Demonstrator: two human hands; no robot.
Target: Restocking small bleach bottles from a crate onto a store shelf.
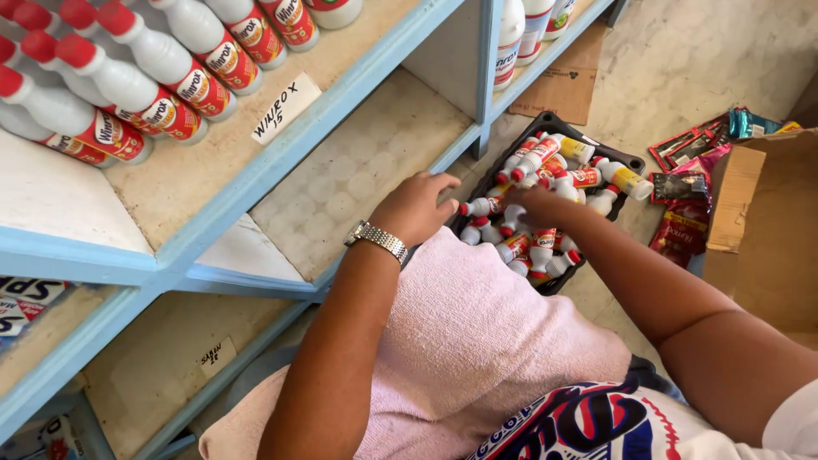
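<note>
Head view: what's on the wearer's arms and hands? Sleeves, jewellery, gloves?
Both hands are bare, with no gloves. The left hand has a silver metal link wristwatch on its wrist; no ring is visible. The right hand shows no jewellery. The left forearm is uncovered; the right arm is bare up to a white short sleeve at the frame's lower right corner.

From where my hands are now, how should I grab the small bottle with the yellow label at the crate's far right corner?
Take the yellow-label bottle round its body from above with the right hand. It lies on its side on top of the pile in the black crate, so its side is exposed.
</note>
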